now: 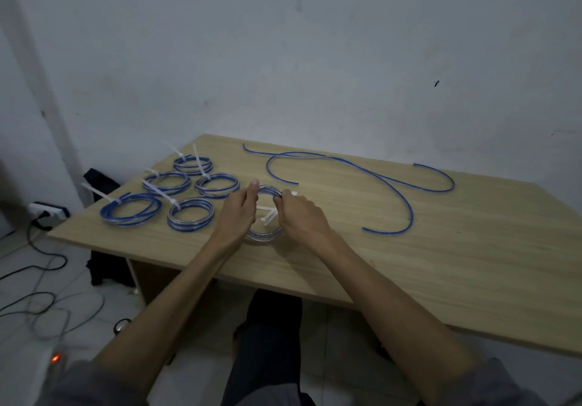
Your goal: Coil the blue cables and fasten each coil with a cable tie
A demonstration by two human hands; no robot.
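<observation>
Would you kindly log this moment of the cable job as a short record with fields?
surface: light wooden table
finished: five tied blue cable coils with white ties, at left
in work: sixth blue-and-clear cable coil, held between both hands
left hand: grips the coil's left side
right hand: pinches the coil's far right edge
tie: white plastic cable tie across the coil; fastening unclear
remaining: loose uncoiled blue cables, at right

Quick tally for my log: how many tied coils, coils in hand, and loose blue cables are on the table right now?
Tied coils: 5, for example the nearest-left tied coil
Coil in hand, white cable tie on it: 1
Loose cables: 2, the long loose cable and the second loose cable
Total: 8
</observation>
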